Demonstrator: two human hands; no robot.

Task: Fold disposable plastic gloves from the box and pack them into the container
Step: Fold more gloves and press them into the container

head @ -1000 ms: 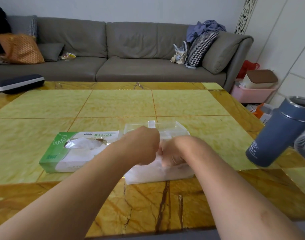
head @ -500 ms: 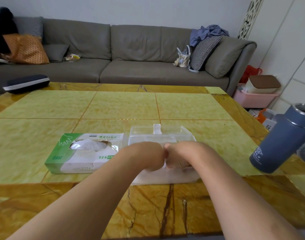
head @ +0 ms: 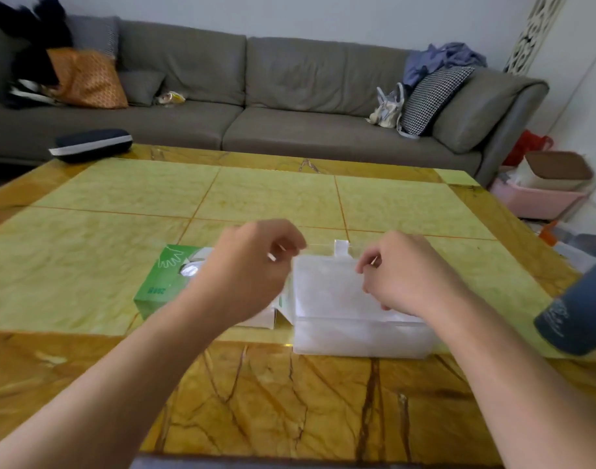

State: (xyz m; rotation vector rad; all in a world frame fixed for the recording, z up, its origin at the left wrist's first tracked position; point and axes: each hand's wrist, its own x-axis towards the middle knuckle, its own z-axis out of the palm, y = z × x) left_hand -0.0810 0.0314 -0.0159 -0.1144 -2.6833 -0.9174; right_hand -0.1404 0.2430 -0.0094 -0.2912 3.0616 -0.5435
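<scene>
Two hands, left hand (head: 252, 265) and right hand (head: 404, 275), pinch one thin translucent plastic glove (head: 327, 286) above one clear plastic container (head: 360, 336); one green cardboard glove box (head: 161, 286) sits beside it on the yellow marble bench (head: 120, 204).

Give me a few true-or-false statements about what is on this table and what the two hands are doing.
1. The green glove box lies to the left of the clear container. True.
2. The left hand and right hand are pressed together. False: they are apart, holding a thin clear glove stretched between them.
3. A blue tumbler stands at the table's right edge. True.
4. The sofa is red. False: it is grey.
</scene>
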